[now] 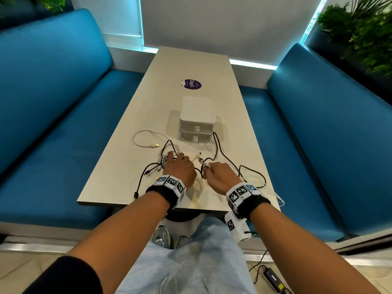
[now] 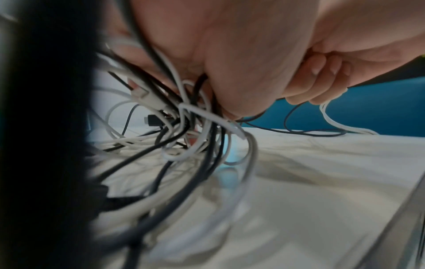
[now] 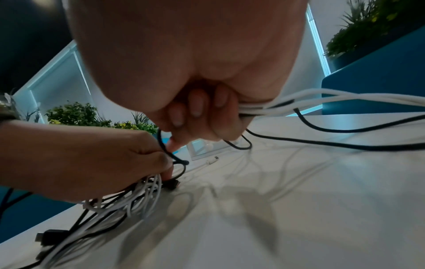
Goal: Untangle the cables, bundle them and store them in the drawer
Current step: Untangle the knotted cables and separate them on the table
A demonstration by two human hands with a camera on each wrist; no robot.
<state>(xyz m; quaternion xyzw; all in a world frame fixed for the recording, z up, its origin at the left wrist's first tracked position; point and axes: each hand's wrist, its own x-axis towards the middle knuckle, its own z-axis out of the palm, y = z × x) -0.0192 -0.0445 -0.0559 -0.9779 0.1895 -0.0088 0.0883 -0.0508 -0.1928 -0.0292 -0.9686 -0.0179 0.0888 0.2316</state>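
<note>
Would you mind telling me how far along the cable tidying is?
Early stage. Nothing is bundled or stored: both drawers of the white plastic drawer unit look closed. In hand: the left hand grips the knot of black and white cables, while the right hand pulls white and black strands away. Left: finish untangling, bundle, store.

Black and white cables lie tangled on a pale beige table bearing a purple sticker. The drawer box is translucent white; the benches are blue. Black wristbands carry black-and-white square markers.
</note>
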